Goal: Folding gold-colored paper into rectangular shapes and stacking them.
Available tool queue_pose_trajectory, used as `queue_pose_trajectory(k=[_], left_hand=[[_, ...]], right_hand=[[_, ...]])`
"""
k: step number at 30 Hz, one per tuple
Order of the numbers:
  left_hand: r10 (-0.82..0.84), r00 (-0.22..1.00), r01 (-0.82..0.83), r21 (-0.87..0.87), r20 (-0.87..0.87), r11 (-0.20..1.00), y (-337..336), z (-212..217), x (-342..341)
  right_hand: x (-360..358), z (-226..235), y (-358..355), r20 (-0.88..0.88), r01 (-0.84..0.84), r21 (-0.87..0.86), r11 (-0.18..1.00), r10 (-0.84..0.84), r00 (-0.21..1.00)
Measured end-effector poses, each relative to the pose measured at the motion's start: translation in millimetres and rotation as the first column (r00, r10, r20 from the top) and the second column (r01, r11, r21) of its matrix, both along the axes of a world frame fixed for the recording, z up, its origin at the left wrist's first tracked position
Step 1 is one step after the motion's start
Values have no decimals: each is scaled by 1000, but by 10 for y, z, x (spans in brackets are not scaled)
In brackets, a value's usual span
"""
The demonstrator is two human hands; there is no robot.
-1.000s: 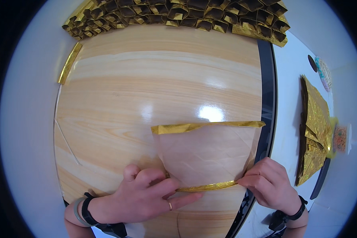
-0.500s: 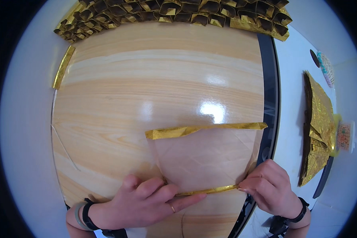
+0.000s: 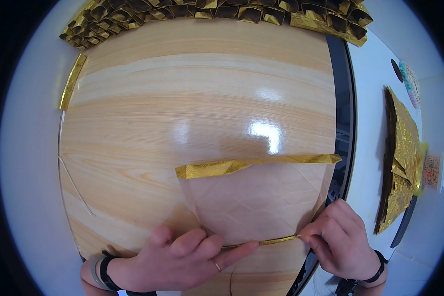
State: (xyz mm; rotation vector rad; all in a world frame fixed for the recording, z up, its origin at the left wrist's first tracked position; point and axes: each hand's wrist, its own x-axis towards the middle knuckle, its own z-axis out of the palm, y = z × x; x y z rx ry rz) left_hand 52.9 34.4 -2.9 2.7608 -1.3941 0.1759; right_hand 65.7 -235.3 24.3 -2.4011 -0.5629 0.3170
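Observation:
A sheet of paper (image 3: 259, 202), tan on the upper face and gold on the folded edges, lies on the glossy wooden tabletop (image 3: 192, 108). Its far edge is turned over into a gold strip (image 3: 256, 165). My left hand (image 3: 182, 259) lies flat on the near edge, fingers pressing the narrow gold fold (image 3: 276, 240) down. My right hand (image 3: 343, 241) pinches the right end of that near fold at the table's right edge.
Several folded gold paper pieces (image 3: 222, 12) are heaped along the table's far edge. A single gold strip (image 3: 72, 81) lies at the far left. A stack of gold sheets (image 3: 402, 158) rests on the white surface to the right.
The hands have stayed on the near fold. The left fingers have slid a little right along it, and the view has shifted slightly.

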Motion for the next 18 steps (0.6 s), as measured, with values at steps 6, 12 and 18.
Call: queue_pose_trajectory(k=[6,12,18], left_hand=[[-42,999,41,40,18,998,-1,23,21],[-91,994,87,67,60,994,22,18,45],[-108,989,98,110,97,989,13,-11,8]], right_hand=[[-10,-84,-130,150,-122,-29,992,125,981],[-97,-24,-52,397,-276,-270,922,368,841],[-233,81,2,392,-271,-519,811,507,768]])
